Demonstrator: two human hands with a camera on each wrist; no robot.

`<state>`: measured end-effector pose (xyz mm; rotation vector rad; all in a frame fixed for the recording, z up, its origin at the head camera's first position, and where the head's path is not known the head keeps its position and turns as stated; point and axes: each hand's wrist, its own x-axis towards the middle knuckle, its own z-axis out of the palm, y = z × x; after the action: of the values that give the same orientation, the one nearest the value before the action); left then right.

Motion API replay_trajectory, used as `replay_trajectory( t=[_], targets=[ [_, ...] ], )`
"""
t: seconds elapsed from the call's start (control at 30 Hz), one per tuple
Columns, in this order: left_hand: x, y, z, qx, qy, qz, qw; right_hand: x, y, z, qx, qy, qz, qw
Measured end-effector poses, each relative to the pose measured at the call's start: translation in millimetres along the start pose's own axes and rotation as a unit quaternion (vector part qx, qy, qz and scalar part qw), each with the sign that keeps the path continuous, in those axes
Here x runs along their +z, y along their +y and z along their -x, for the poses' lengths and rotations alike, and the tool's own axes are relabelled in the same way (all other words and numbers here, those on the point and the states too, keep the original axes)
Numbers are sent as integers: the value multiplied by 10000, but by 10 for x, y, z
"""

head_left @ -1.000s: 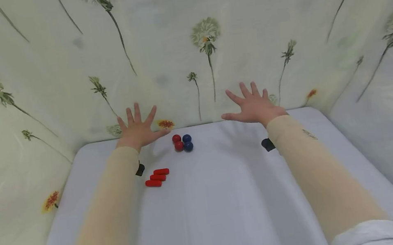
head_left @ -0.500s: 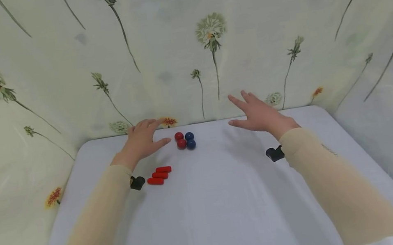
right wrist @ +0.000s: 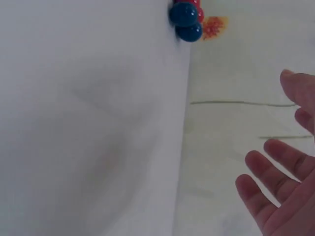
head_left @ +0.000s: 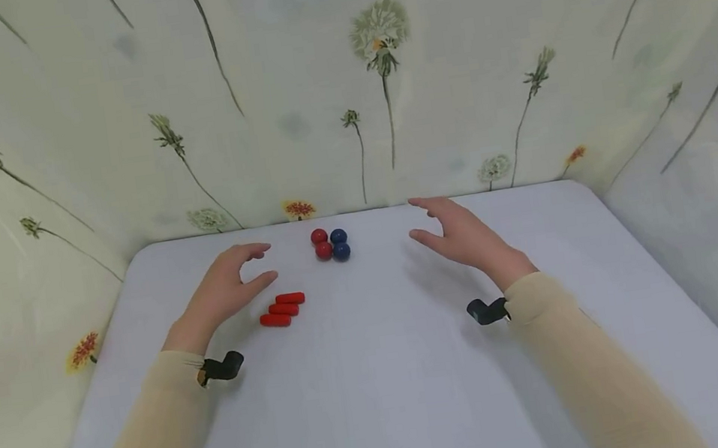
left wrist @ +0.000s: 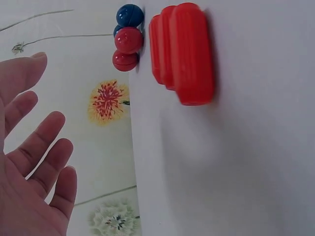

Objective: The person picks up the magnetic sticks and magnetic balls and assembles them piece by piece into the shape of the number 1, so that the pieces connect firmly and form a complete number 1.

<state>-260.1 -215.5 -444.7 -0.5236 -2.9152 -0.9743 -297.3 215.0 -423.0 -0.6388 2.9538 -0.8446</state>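
My left hand [head_left: 224,283] hovers over the table's left side, fingers relaxed and thumb apart, holding nothing. Just right of and below it lie several small red cylinders [head_left: 283,309] in a slanted row; the left wrist view shows these red cylinders [left wrist: 192,54] side by side. Beyond them two red balls [head_left: 324,250] and two dark blue balls [head_left: 340,250] sit grouped near the back edge. My right hand [head_left: 463,237] hangs above the table to the right of the balls, thumb and fingers spread apart with nothing between them.
A white table [head_left: 380,388] with rounded back corners lies beneath. Dandelion-printed cloth [head_left: 288,97] rises behind its back edge and along both sides. Each wrist carries a small black camera mount, such as the left mount [head_left: 224,366].
Both hands have lowered and drawn back toward the person, from spread fingers at the cloth to relaxed ones over the table. Balls and cylinders stay in place; the head view has shifted slightly.
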Motion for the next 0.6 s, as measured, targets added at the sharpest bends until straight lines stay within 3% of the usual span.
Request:
replay_trajectory(
  t=[0.27, 0.6],
  targets=[
    [79, -130, 220, -259, -121, 404, 9988, 309, 36, 59, 107, 70, -470, 9988],
    [288, -270, 433, -835, 122, 1106, 9903, 618, 68, 11, -17, -19, -1104, 9939]
  ],
)
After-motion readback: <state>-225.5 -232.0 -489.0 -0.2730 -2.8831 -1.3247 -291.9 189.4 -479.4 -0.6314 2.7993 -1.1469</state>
